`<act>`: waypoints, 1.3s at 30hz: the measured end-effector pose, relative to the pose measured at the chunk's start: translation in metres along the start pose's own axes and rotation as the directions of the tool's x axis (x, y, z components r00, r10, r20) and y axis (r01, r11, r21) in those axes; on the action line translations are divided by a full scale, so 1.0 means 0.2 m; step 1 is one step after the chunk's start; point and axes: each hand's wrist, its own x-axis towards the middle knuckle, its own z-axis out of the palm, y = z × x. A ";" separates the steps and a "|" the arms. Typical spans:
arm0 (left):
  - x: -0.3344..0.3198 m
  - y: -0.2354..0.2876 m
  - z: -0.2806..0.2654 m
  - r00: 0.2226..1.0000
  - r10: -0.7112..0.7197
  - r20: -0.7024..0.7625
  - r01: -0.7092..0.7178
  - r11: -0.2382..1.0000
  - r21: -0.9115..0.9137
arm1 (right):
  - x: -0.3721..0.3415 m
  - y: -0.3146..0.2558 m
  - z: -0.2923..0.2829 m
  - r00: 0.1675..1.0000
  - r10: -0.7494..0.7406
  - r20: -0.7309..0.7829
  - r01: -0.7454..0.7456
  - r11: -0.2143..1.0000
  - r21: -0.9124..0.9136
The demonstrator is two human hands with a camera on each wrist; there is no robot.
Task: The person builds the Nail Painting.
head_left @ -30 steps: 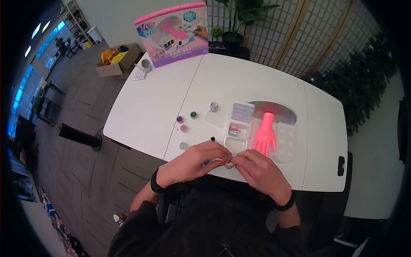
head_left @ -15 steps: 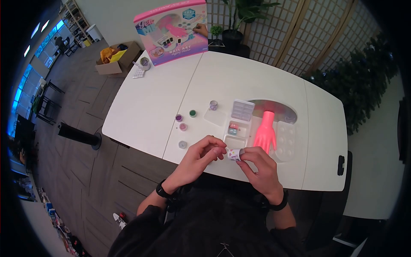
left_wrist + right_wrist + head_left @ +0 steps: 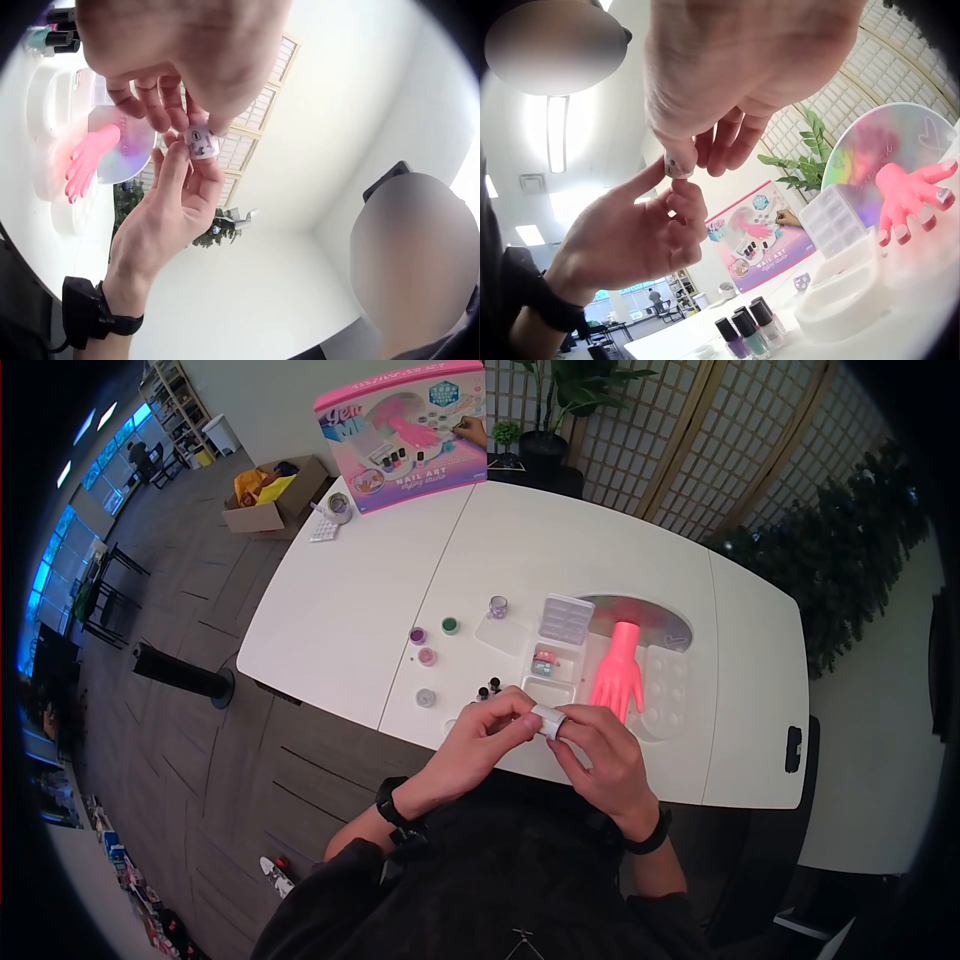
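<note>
Both hands meet over the table's near edge at a small white roll with purple print (image 3: 547, 721). My right hand (image 3: 603, 760) pinches its right end between thumb and fingers. At its left end, the thumb and index finger of my left hand (image 3: 482, 738) grip the roll too. Purple shapes and a dark oval mark show on the roll (image 3: 202, 142) in the left wrist view. Just beyond the right hand lies a pink model hand (image 3: 620, 670), with pale nails visible in the right wrist view.
A white compartment tray (image 3: 548, 688) sits past the hands, with several nail polish bottles (image 3: 751, 330) left of it. Small jars, including a green one (image 3: 450, 626), stand farther left. A pink nail art box (image 3: 405, 440) stands at the back of the white table (image 3: 340, 615).
Half a second ago the left hand was apart from the roll, which the right hand held alone. Now the left fingers have come back onto its left end.
</note>
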 end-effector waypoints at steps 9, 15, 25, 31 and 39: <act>0.01 0.12 -0.08 0.981 0.074 0.179 -0.130 0.937 0.325 | -0.02 0.02 -0.09 0.974 0.213 0.070 -0.224 0.896 0.384; 0.03 0.17 -0.10 0.931 0.098 0.352 -0.224 0.914 0.337 | 0.03 0.05 -0.10 0.798 0.309 0.518 -0.574 0.652 0.495; 0.03 0.20 -0.10 0.947 0.028 0.321 -0.124 0.951 0.282 | -0.01 0.09 -0.08 0.695 0.246 0.676 -0.714 0.351 0.606; 0.02 0.17 -0.10 0.947 0.010 0.321 -0.078 0.977 0.199 | 0.00 0.07 -0.10 0.697 0.247 0.673 -0.712 0.348 0.610; -0.01 0.10 -0.07 0.996 0.034 0.079 -0.039 0.997 0.063 | -0.01 0.05 -0.04 0.825 0.282 0.491 -0.555 0.568 0.607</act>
